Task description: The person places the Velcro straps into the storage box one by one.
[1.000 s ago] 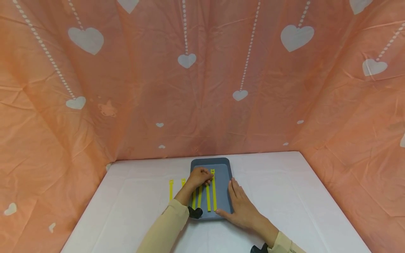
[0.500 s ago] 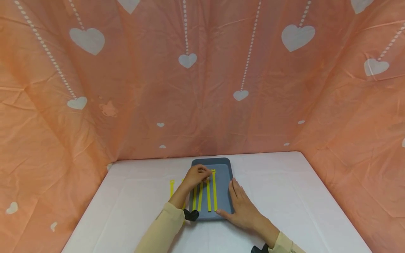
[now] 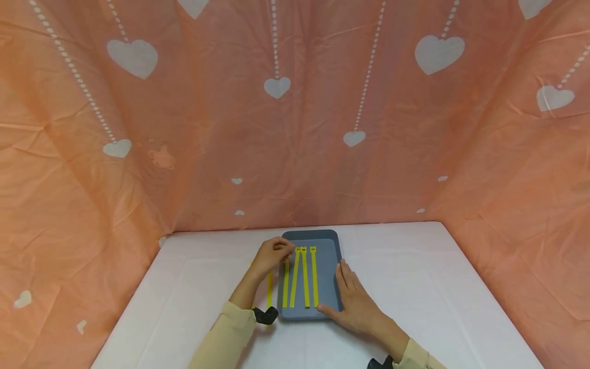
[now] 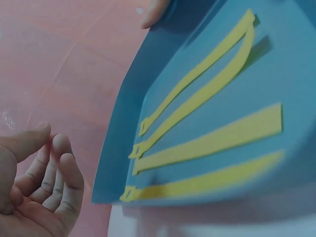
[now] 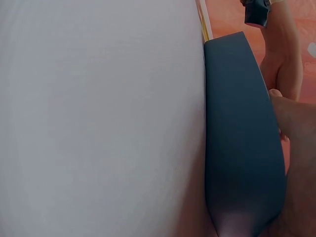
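Several yellow strap-style cable ties with slotted heads lie lengthwise in a shallow blue-grey tray. My left hand hovers at the tray's left edge, near the head of the leftmost tie. In the left wrist view, the fingers of this left hand are loosely bent, the thumb close to the fingertips, and nothing shows between them. My right hand rests along the tray's right side with straight fingers, its thumb at the near right corner.
Left of the tray, another yellow tie lies on the white tabletop, partly hidden by my left arm. One more is mostly covered there. An orange cloth with hearts stands behind the table and along both sides.
My left hand has moved left across the tray, from the rightmost tie's head to the tray's left edge, uncovering the tie heads. My right hand stays at the tray's side.
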Tool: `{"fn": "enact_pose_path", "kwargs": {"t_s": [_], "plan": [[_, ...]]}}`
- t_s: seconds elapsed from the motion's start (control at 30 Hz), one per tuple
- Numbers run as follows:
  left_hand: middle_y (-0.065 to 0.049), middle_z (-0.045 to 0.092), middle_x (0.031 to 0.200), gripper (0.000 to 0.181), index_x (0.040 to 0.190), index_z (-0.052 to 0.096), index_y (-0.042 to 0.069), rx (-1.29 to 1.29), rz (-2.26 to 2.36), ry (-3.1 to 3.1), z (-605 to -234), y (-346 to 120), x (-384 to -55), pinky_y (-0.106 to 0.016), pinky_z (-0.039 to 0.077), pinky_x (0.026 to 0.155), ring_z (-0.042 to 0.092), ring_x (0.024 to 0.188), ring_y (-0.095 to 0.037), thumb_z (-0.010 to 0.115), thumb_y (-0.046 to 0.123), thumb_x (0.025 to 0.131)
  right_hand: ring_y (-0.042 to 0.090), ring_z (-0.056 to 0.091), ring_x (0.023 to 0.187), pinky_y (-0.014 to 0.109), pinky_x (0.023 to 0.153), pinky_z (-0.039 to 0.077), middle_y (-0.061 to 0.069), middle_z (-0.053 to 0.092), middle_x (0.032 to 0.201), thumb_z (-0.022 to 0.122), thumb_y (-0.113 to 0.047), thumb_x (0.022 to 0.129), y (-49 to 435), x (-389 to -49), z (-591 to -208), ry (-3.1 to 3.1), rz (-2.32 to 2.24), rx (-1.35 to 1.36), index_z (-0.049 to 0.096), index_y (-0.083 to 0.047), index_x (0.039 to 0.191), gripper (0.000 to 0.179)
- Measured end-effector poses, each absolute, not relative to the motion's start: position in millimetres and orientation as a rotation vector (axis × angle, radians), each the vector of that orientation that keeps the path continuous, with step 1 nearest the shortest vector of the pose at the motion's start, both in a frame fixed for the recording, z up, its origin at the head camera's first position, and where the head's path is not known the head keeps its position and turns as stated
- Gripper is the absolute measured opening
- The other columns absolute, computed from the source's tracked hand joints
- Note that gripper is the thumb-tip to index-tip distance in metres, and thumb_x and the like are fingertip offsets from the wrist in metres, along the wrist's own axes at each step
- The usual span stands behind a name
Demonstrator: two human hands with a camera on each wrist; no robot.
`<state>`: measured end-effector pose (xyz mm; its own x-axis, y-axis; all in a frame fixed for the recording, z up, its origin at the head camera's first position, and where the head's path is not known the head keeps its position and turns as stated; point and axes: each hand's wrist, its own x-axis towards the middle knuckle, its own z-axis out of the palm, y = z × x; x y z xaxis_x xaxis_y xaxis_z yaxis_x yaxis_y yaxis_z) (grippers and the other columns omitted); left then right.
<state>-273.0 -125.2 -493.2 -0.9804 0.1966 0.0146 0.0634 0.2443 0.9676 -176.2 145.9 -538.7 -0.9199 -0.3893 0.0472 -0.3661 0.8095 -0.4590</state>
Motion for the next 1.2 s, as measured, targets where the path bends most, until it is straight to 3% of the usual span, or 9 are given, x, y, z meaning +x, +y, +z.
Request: {"fn": "enact_pose_path", "kwargs": {"t_s": [0.3, 0.6, 0.77, 0.97, 1.2], "plan": [[-0.027, 0.075, 0.105, 0.023, 0.117, 0.072, -0.005, 0.199, 1.853, 2.467, -493.2, -150.3, -267.0, -0.048, 0.063, 0.086, 0.074, 0.091, -0.033, 0.070, 0.016, 0.106, 0.038, 0.004, 0.166, 0.056, 0.133, 0.016, 0.027, 0.002, 0.177, 0.061, -0.076, 0.096, 146.1, -175.4, -539.3, 2.948, -0.746, -0.624, 0.012, 0.009, 0.168, 0.121], [-0.026, 0.075, 0.106, 0.025, 0.116, 0.072, -0.005, 0.088, 1.811, 2.528, -500.7, -178.5, -259.1, -0.046, 0.063, 0.083, 0.074, 0.093, -0.037, 0.071, 0.017, 0.106, 0.037, 0.002, 0.166, 0.054, 0.133, 0.013, 0.026, -0.002, 0.177, 0.058, -0.078, 0.097, 146.5, -176.6, -541.0, 2.941, -0.718, -0.611, 0.009, 0.008, 0.168, 0.122], [-0.027, 0.075, 0.107, 0.025, 0.115, 0.072, -0.006, 0.058, 1.767, 2.568, -504.6, -193.9, -254.7, -0.039, 0.062, 0.081, 0.074, 0.092, -0.036, 0.071, 0.017, 0.106, 0.036, 0.002, 0.166, 0.054, 0.133, 0.014, 0.025, -0.001, 0.178, 0.058, -0.079, 0.097, 145.9, -177.1, -541.9, 2.948, -0.713, -0.613, 0.010, 0.007, 0.168, 0.122], [-0.022, 0.076, 0.104, 0.023, 0.114, 0.072, -0.006, -0.015, 1.729, 2.584, -510.1, -208.5, -249.7, -0.030, 0.060, 0.076, 0.072, 0.088, -0.027, 0.072, 0.015, 0.105, 0.037, 0.002, 0.166, 0.054, 0.133, 0.014, 0.026, -0.002, 0.178, 0.058, -0.079, 0.096, 145.3, -177.5, -542.3, 2.946, -0.712, -0.617, 0.009, 0.007, 0.168, 0.122], [-0.017, 0.076, 0.090, 0.024, 0.111, 0.071, -0.008, -0.102, 1.643, 2.642, -514.4, -218.7, -242.5, -0.029, 0.052, 0.067, 0.068, 0.077, -0.021, 0.072, 0.015, 0.104, 0.037, 0.002, 0.166, 0.054, 0.133, 0.014, 0.024, -0.003, 0.178, 0.057, -0.079, 0.097, 144.5, -177.7, -542.0, 2.942, -0.713, -0.608, 0.008, 0.006, 0.169, 0.122]]}}
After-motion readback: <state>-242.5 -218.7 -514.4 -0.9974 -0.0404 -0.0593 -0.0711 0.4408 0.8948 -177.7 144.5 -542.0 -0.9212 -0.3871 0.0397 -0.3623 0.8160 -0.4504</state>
